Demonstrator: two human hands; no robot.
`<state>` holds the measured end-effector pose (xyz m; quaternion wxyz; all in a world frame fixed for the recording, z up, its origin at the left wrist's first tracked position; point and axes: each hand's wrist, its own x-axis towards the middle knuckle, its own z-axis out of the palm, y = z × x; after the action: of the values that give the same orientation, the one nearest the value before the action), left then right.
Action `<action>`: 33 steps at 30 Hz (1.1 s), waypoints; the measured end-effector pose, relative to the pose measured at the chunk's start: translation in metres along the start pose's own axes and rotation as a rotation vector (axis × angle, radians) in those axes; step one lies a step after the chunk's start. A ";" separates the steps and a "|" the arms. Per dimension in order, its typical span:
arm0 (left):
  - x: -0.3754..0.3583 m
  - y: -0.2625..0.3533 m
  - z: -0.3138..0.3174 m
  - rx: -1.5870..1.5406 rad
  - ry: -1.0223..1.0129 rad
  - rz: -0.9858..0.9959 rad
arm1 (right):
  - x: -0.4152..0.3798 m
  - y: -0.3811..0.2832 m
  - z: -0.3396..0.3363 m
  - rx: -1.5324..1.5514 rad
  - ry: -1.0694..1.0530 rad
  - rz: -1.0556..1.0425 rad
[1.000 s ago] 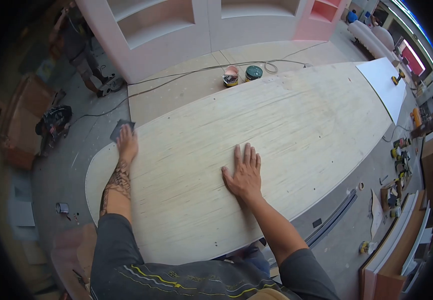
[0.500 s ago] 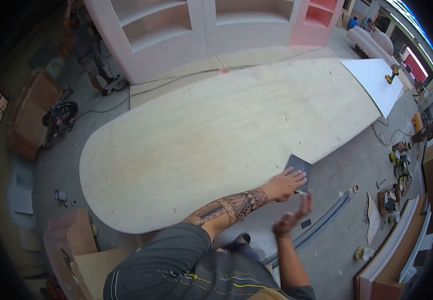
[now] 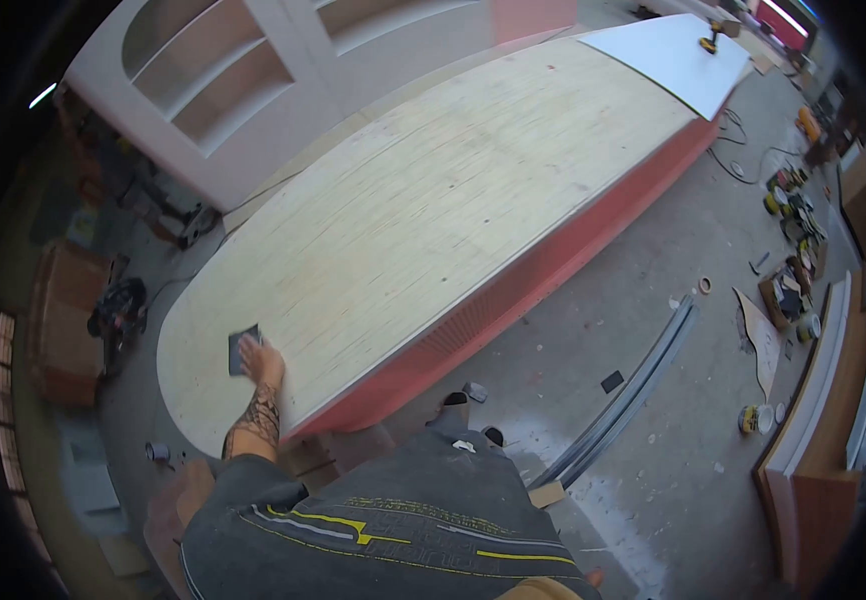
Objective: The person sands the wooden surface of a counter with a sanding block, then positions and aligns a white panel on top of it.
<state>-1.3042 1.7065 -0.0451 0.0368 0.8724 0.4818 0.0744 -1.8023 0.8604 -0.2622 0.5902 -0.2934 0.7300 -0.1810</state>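
My left hand [image 3: 265, 362], at the end of a tattooed forearm, presses a dark grey sheet of sandpaper [image 3: 238, 352] against the rounded left end of a long pale wooden tabletop [image 3: 403, 200]. The fingers lie over the sheet, and its edges show around them. The tabletop has small dark spots across it and a pink side panel [image 3: 513, 300] below. Of my right hand [image 3: 595, 578], only a sliver shows beside my shirt at the bottom; its fingers are hidden.
A white sheet [image 3: 668, 60] with a yellow drill [image 3: 715, 40] on it covers the far right end. Behind stands a pale shelf unit [image 3: 203, 80]. Curved grey strips [image 3: 623, 395], cans [image 3: 755, 418] and cables lie on the floor. Another person [image 3: 133, 180] stands at left.
My left hand has moved left with the sandpaper, from the tabletop's near edge to its rounded end. My right hand has dropped from near the sandpaper to my side. The view has shifted.
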 end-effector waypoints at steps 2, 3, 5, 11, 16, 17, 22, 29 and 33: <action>-0.030 0.074 0.008 0.004 -0.040 0.071 | -0.014 0.039 0.008 -0.103 -0.050 0.053; -0.059 0.115 0.016 0.020 -0.079 0.107 | -0.028 0.045 0.019 -0.162 -0.079 0.075; -0.135 0.222 0.031 -0.095 -0.096 0.621 | -0.052 0.043 0.047 -0.293 -0.143 0.112; -0.276 0.459 0.018 -0.345 -0.536 1.635 | -0.099 -0.048 0.233 -0.713 -0.436 -0.049; -0.100 0.497 0.041 -0.313 -0.468 1.497 | -0.155 -0.169 0.308 -0.637 -0.463 -0.675; -0.044 0.491 0.042 -0.239 -0.395 1.340 | -0.169 -0.184 0.315 -0.547 -0.392 -0.620; 0.200 0.436 0.096 -0.074 -0.098 0.427 | -0.152 -0.185 0.235 -0.687 -0.262 -0.532; 0.135 0.649 0.140 -0.211 0.087 0.737 | -0.215 -0.272 0.286 -0.771 -0.405 -0.426; -0.137 0.769 0.102 -0.511 -0.404 1.505 | -0.197 -0.285 0.307 -0.814 -0.532 -0.311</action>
<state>-0.7166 1.1817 -0.0545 0.2608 0.9234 -0.2802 0.0280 -1.4179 0.7942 -0.0124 0.5594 -0.6407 0.5135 0.1134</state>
